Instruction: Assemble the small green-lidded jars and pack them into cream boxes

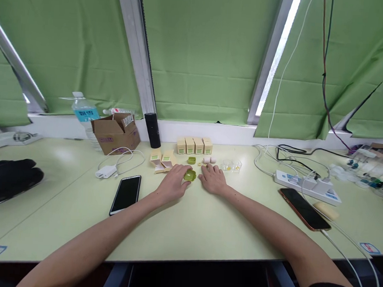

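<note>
My left hand (173,183) grips a small olive-green dish (189,175) by its left side, thumb at the near edge and fingers at the far edge. The hollow of the dish faces me. Lying low on the table, my right hand (213,180) has its fingers stretched forward and apart. Its fingertips are by some tiny yellowish pieces (199,164), too small to make out. Just beyond sit a second small green container (192,160) and pinkish-white cylinders (209,160). Small clear containers (231,165) with yellow bits inside stand to the right.
Several small cream boxes (194,146) line the back; opened ones (162,160) lie left. Phones (126,193) (304,208) flank my arms. A cardboard box (116,134), a black cylinder (152,130) and a bottle (86,114) stand back left. A power strip (306,186) with cables lies right.
</note>
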The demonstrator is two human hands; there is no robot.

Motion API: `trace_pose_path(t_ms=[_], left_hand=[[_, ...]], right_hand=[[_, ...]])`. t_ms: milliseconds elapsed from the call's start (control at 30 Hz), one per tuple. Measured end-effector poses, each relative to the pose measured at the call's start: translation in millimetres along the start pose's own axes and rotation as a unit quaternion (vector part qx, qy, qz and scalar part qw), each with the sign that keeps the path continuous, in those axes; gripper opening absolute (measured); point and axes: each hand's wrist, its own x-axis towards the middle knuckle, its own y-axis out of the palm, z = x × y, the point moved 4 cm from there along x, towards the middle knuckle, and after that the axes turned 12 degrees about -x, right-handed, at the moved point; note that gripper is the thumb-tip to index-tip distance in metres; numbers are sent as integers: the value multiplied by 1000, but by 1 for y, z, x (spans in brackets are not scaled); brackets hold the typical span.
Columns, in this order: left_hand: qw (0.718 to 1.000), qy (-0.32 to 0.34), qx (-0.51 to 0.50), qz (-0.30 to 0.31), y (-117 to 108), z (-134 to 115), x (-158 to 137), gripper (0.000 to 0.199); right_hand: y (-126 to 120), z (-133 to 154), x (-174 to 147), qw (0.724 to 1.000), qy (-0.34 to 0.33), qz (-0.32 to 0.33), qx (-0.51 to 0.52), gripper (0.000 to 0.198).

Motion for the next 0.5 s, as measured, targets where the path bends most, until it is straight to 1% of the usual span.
trace_pose_path(t_ms=[100,167,267,367,500], left_hand=[[999,0,-35,-19,0,4,-3,38],[998,-12,-62,-28,0,5,-5,38],[991,-50,-113,-42,2,8,-7,41],[982,-80,-165,-52,4,10,-7,43],[969,-102,-215,-65,5,11,-7,44]], right_hand=[[-5,0,-5,1000,-2,-23,8,43],[-8,-1,-11,999,-10,-43,17,39],[-14,-4,-19,992,-18,-93,84,32],[-20,-8,-28,971,-18,-154,181,22],[-31,-8,-42,936,-33,-217,276,5]])
